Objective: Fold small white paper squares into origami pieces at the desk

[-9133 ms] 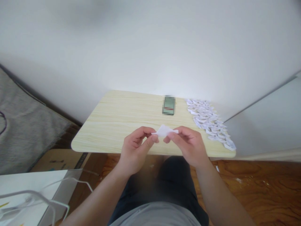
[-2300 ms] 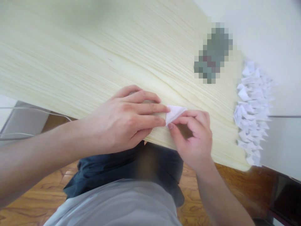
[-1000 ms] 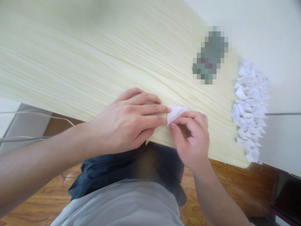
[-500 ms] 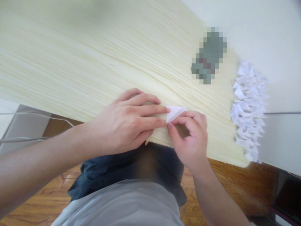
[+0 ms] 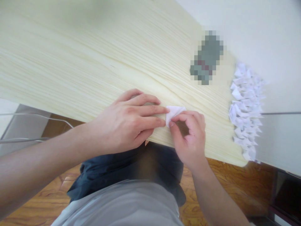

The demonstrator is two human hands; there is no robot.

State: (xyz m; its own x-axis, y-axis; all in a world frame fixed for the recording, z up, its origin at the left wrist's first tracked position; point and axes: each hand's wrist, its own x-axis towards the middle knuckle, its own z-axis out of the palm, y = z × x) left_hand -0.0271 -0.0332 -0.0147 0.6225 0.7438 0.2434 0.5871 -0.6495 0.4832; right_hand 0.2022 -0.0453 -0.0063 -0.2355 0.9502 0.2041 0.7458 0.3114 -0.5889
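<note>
A small piece of folded white paper (image 5: 173, 112) lies on the pale wooden table (image 5: 113, 66) near its front edge. My left hand (image 5: 131, 119) rests flat with its fingers stretched out, two fingertips touching the paper's left edge. From the right, my right hand (image 5: 190, 135) pinches the paper's lower right side between thumb and forefinger. Part of the paper is hidden behind those right fingers.
Several folded white paper pieces (image 5: 246, 110) stand massed along the table's right end, beside a white wall (image 5: 279, 84). A pixelated dark green object (image 5: 208, 56) lies at the back right. Cables (image 5: 35, 115) hang at the left.
My right thumb has moved slightly up and to the right on the paper, whose lower corner now shows more. My left hand stays in place. The view has shifted a little.
</note>
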